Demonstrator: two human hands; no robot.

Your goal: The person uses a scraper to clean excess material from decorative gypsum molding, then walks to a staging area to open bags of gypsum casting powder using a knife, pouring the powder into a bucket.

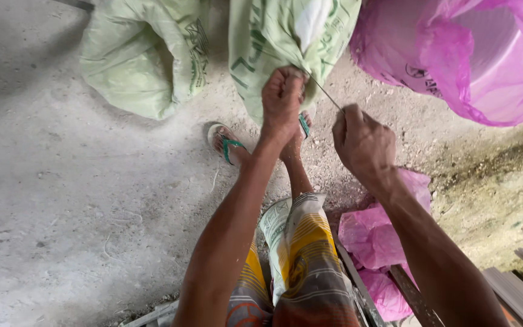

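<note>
**A:** What have you got in your left hand (pixel 282 100)?

**B:** Your left hand is balled into a fist, fingers pressed tight around the gathered mouth of the pale green woven plastic sack (pixel 286 42) with dark green print. That sack stands on the far side of the scene, about the middle, with its bunched neck right at your knuckles.

**A:** And your right hand (pixel 363 142)?

**B:** It sits just to the right of the left one and a little nearer to you. Its fingers are curled shut, pinching the end of a thin dark string (pixel 325 94) that runs taut up and left to the neck of the sack. The two hands are close together but not touching.

**A:** What else lies around you?

**B:** A second pale green woven sack (pixel 143 60) slumps on the far left, beside the first. A large pink plastic bag (pixel 455 54), open and puffed out, fills the far right corner. Near you on the right, crumpled pink plastic sheeting (pixel 376 242) lies against some grey wooden slats (pixel 516 290). Your feet are in green-strapped flip-flops (pixel 228 145) on the dusty grey concrete floor (pixel 62 200), just below the sack. Your striped orange, yellow and grey shorts (pixel 310 254) show between your forearms.
</note>
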